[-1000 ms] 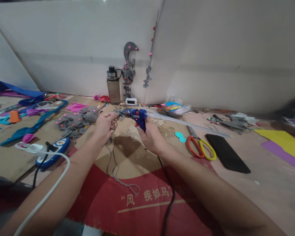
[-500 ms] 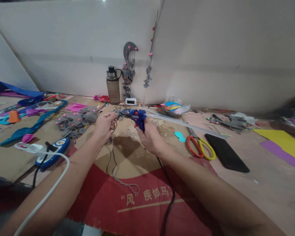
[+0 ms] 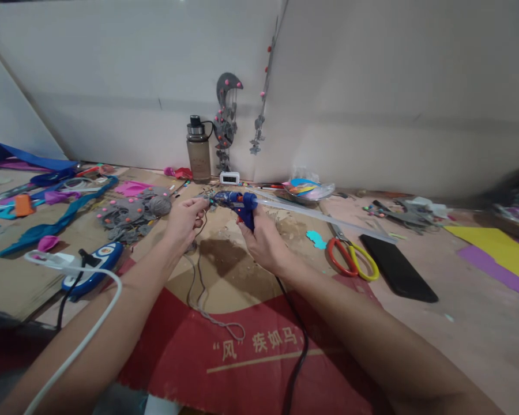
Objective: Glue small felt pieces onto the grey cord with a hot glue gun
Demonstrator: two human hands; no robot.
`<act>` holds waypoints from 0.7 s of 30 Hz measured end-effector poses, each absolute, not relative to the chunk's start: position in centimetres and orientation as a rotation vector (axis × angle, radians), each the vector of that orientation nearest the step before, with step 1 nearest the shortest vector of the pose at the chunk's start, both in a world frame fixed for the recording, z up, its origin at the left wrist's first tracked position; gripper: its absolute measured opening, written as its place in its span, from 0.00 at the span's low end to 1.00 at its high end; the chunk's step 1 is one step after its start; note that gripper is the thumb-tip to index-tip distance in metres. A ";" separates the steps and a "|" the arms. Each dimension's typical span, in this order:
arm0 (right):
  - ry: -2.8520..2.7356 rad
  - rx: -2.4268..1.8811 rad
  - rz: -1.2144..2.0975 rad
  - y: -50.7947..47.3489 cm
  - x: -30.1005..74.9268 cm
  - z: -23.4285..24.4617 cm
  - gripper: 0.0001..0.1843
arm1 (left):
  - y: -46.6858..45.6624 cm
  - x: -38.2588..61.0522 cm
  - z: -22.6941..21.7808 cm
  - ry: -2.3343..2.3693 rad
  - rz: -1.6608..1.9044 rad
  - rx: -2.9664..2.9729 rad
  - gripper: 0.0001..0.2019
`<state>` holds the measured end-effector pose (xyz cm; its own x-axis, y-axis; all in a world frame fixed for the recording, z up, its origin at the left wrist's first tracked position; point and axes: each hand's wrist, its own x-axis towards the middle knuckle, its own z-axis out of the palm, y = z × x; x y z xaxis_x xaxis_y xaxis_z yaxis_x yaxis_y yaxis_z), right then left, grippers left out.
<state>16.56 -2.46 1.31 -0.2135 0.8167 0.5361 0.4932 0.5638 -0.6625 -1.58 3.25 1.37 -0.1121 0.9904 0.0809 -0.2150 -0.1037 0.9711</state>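
Observation:
My right hand (image 3: 262, 239) is wrapped round the handle of a blue hot-glue gun (image 3: 237, 203), whose nozzle points left; its black cord (image 3: 297, 346) trails back toward me. My left hand (image 3: 184, 219) is pinched shut on the end of a grey string (image 3: 199, 288), just left of the nozzle. The string hangs down and ends in a loop on the cardboard. Both hands are held above a brown and red cardboard sheet (image 3: 225, 357).
Red-and-yellow scissors (image 3: 350, 256) and a black phone (image 3: 398, 268) lie to the right. A water bottle (image 3: 199, 151), a small clock (image 3: 229, 178), grey felt pieces (image 3: 132, 214), a blue device (image 3: 93, 268) with a white cable, and coloured foam scraps surround the work spot.

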 end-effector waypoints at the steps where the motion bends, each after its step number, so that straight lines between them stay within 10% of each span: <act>1: -1.870 -1.065 0.433 -2.5 16.6 1.3 0.16 | 3.3 -1.6 1.3 1.066 1.445 1.057 0.10; 10: -1.654 -1.357 0.757 -0.1 18.5 0.9 0.12 | 3.3 -2.2 1.9 1.136 1.570 1.018 0.09; 21: -1.974 -1.916 -0.012 2.0 22.0 -0.9 0.21 | 1.9 -1.5 2.4 1.595 1.693 1.759 0.07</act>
